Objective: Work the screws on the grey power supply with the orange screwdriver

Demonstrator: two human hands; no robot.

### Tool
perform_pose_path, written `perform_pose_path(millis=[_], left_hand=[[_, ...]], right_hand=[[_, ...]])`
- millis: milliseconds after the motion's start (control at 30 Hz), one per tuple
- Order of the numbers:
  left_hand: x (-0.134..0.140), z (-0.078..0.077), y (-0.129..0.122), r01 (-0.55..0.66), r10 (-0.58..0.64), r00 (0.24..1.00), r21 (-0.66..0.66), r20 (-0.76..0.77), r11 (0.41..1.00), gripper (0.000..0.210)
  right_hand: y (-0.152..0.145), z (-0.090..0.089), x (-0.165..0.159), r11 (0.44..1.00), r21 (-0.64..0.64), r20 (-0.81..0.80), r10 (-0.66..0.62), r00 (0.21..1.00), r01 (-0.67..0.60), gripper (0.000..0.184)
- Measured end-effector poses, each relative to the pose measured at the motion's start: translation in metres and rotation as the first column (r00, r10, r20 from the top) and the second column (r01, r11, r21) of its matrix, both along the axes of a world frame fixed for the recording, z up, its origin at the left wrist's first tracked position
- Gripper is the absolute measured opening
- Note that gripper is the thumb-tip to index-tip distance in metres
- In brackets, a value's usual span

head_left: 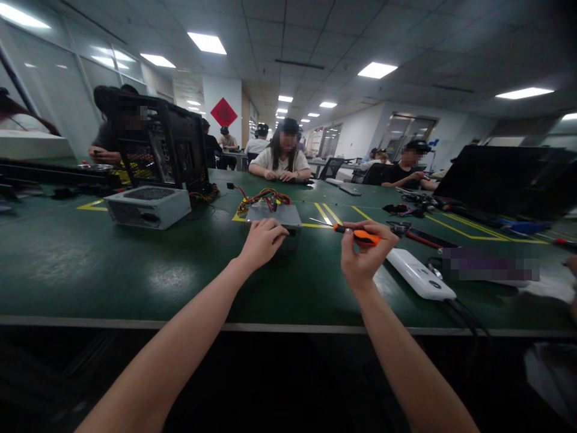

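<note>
A grey metal computer power supply lies on the green table in front of me, with red, yellow and black cables bunched behind it. My left hand is closed at its near edge, fingers bent and pressed against the case; the fingertips are partly hidden. To the right, my right hand holds an orange and black screwdriver by its handle. The shaft points left toward the power supply, and its tip is in the air, apart from the case.
Left stand a second power supply and an open black computer case. On the right lie a white power bank-like device with dark cables, assorted tools and a large black monitor. Across the table a person sits working.
</note>
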State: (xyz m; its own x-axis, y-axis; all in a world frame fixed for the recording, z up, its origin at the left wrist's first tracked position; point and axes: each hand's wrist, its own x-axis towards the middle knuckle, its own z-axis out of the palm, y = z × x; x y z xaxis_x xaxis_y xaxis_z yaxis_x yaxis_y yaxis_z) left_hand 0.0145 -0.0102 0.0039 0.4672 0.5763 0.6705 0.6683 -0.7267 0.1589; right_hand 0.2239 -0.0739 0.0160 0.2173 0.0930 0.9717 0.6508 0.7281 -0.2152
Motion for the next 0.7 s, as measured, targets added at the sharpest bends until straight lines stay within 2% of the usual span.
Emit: perform_pose_path(millis=[67,167,300,467,700], left_hand=[[0.002,-0.004,0.000,0.110,-0.124,0.984,-0.111,-0.127,0.988,0.020],[0.006,-0.012,0.002,0.152,-0.197,0.953,-0.195,-0.232,0.969,0.021],[0.009,-0.018,0.002,0.127,-0.193,0.926,-0.213,-0.325,0.969,0.021],[0.012,-0.014,-0.005,0.094,-0.157,0.908,-0.175,-0.388,0.980,0.021],[0.010,-0.014,-0.005,0.089,-0.147,0.924,-0.177,-0.354,0.980,0.022]], right_hand=[[-0.001,0.000,-0.002,1.000,0.011,-0.004,-0.022,1.000,0.022,0.031],[-0.002,0.002,-0.005,0.999,0.012,0.004,-0.030,1.000,0.030,0.031],[-0.002,0.002,-0.005,1.000,0.000,0.010,-0.015,1.000,0.015,0.032],[-0.003,0.000,-0.007,0.999,-0.030,0.022,-0.024,0.999,0.024,0.031],[-0.002,-0.001,-0.010,0.999,-0.032,0.040,-0.011,0.999,0.013,0.030]])
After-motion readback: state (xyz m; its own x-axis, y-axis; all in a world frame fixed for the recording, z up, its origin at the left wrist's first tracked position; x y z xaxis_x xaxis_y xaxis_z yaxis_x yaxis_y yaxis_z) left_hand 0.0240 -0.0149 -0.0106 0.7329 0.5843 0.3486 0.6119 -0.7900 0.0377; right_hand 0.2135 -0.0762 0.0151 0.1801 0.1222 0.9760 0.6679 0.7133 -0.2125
